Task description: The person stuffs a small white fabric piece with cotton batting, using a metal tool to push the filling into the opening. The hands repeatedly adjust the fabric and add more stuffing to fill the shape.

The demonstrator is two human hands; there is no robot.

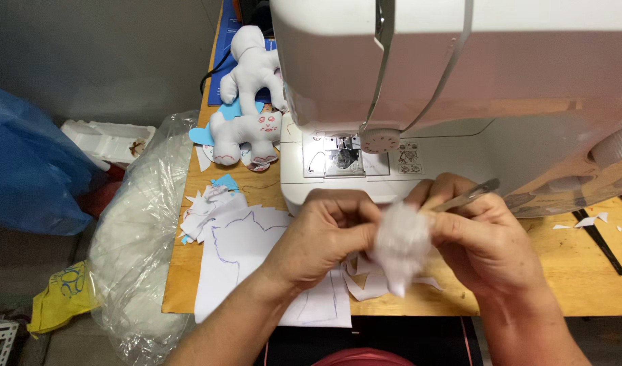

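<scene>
My left hand (pixel 324 234) and my right hand (pixel 484 234) meet in front of a white sewing machine (pixel 460 81). Between them is a small white fabric piece with fluffy stuffing (pixel 400 247); my left fingers pinch its left side. My right hand grips its right side and also holds a thin metal tool (pixel 468 196), like tweezers, whose free end sticks out up and to the right. The machine's needle plate (pixel 343 157) lies just behind my hands.
Two white stuffed toy figures (pixel 251 102) lie at the back left of the wooden table (pixel 582 285). Paper pattern sheets with drawn outlines (pixel 243 247) and fabric scraps (pixel 206 207) sit by my left arm. A clear bag of stuffing (pixel 138 237) leans at the table's left edge.
</scene>
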